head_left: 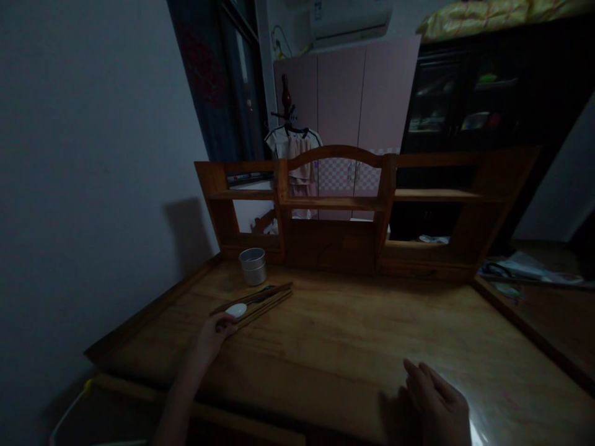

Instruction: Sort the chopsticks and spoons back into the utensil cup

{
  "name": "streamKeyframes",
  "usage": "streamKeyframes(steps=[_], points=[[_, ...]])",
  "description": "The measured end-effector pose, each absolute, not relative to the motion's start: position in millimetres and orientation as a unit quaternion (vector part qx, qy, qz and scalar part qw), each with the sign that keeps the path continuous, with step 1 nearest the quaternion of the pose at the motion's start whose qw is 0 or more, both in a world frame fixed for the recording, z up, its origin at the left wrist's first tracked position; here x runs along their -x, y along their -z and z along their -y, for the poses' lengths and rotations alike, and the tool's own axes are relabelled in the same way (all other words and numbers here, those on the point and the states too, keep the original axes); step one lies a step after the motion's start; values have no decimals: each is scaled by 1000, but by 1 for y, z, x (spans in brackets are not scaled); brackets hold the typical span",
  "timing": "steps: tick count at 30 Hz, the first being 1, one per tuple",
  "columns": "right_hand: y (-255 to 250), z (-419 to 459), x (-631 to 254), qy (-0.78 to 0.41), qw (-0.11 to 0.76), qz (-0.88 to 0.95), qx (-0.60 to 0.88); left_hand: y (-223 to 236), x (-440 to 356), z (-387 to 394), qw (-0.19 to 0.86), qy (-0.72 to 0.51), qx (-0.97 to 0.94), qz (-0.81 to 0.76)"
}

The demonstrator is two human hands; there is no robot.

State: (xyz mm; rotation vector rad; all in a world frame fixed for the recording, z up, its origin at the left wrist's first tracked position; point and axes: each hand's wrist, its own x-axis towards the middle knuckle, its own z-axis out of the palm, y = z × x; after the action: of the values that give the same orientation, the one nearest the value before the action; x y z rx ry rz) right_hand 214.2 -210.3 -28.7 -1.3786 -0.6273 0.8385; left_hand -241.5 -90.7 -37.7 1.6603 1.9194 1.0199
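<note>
My left hand (217,331) rests over the left part of the table, its fingers curled into a pinch at the lower edge of a spoon's white bowl (236,310). Whatever lies between those fingertips is hidden. Thin wooden chopsticks (267,308) lie slantwise beside the spoon, their near ends close to my thumb. A dark handle or utensil (261,296) runs between the sticks. Just behind them a grey metal cup (253,267) stands upright. At the front right, my right hand (437,396) hovers above the table with its fingers loosely folded together; nothing shows in it.
The wooden tabletop (353,328) has a raised rim on the left and right. Along its back stands a wooden shelf unit (334,203) with open compartments. A pale wall (116,155) borders the left side. Papers and plastic (530,269) lie beyond the right rim.
</note>
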Motion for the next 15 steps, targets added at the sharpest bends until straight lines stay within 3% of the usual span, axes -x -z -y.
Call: streamKeyframes(steps=[15], points=[[43, 208, -219, -394, 648, 274, 592, 12, 216, 107, 85, -290, -584, -754]])
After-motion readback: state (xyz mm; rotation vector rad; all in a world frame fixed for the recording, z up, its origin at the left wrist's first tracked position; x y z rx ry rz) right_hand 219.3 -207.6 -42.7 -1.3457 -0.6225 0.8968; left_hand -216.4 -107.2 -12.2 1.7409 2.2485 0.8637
